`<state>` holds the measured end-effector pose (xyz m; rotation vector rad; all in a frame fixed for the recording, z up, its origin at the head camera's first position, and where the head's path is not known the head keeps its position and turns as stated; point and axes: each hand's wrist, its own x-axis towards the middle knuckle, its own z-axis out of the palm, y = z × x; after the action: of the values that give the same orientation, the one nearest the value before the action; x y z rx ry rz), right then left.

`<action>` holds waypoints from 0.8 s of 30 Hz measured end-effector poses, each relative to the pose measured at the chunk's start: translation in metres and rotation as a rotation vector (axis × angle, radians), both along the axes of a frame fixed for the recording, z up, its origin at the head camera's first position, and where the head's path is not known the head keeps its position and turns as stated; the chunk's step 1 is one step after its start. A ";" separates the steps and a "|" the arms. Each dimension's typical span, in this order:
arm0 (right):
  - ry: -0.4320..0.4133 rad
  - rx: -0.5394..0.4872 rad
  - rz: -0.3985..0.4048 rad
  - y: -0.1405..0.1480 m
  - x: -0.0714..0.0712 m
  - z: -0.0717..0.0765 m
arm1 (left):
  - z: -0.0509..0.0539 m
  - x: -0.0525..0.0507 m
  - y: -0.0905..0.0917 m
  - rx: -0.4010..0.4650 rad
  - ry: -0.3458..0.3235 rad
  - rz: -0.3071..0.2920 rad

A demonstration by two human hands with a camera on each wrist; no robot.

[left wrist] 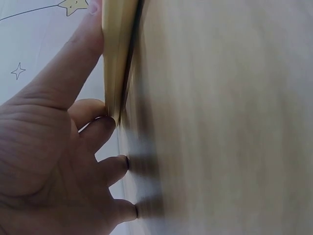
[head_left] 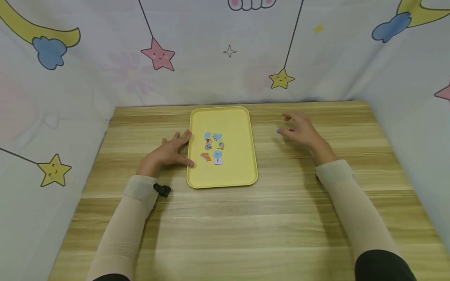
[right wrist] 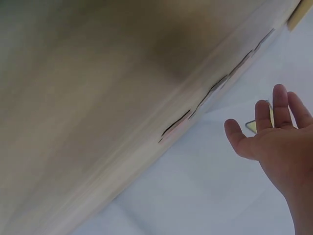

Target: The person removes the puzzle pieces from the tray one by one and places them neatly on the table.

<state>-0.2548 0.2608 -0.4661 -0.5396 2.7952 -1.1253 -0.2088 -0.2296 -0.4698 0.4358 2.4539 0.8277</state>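
Note:
A yellow tray (head_left: 237, 168) lies on the wooden table, with several small printed cardboard pieces (head_left: 218, 160) in its left half. They look like puzzle pieces; an orange one (head_left: 206, 157) sits nearest the front left. Fingers spread, my left hand (head_left: 168, 151) rests at the tray's left side, its thumb and a forward finger touching the rim (left wrist: 112, 58). My right hand (head_left: 301, 130) hovers right of the tray, fingers loosely bent and holding nothing. Below it, a bluish piece (head_left: 279, 132) shows on the table. Several flat pieces (right wrist: 209, 95) appear edge-on in the right wrist view, apart from the hand.
The wooden table (head_left: 225, 226) runs back to a white cloth (head_left: 204, 78) printed with stars and moons. The same kind of cloth hangs at the left and right sides. A small black device (head_left: 162, 190) is strapped at the left wrist.

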 end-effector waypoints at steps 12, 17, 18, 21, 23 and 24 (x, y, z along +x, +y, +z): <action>-0.032 0.008 0.056 -0.024 -0.001 0.000 | 0.001 0.001 0.000 -0.001 0.003 0.001; -0.051 0.024 0.069 -0.031 -0.001 0.000 | 0.001 0.001 0.000 -0.005 0.004 -0.003; -0.045 0.023 0.079 -0.033 -0.001 0.000 | 0.000 0.001 0.000 -0.003 0.003 -0.003; -0.024 0.012 0.101 -0.038 -0.001 0.001 | 0.000 0.000 0.000 -0.004 0.001 -0.001; -0.018 0.006 0.107 -0.041 0.000 0.001 | -0.001 0.000 0.000 -0.003 -0.002 0.001; -0.015 0.003 0.111 -0.043 0.000 0.001 | -0.001 0.000 0.000 -0.002 -0.003 0.002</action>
<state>-0.2545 0.2181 -0.4647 -0.6737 2.7165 -1.0978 -0.2090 -0.2298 -0.4710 0.4317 2.4526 0.8257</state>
